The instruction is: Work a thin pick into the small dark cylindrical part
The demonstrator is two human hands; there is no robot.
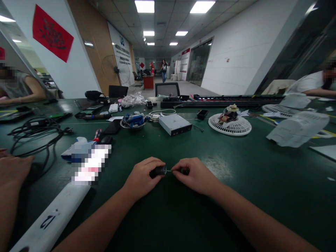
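My left hand [145, 176] is closed around a short black cylinder [158, 170] with a greyish rim, its open-looking end turned to the right. My right hand [193, 175] pinches a small screwdriver [169, 170]; its thin metal shaft points left at the cylinder's end, and its dark handle is mostly covered by my fingers. Whether the tip touches the cylinder or enters it I cannot tell. Both hands are just above the green table [168, 217], close together in front of me.
Another person's hand [15, 168] rests at left, near a long white strip [52, 217] and a cable [47, 140]. Farther back are a metal bowl with blue cloth [134, 120], a grey disc drive [175, 124], a white fan grille [240, 125] and translucent plastic [298, 129].
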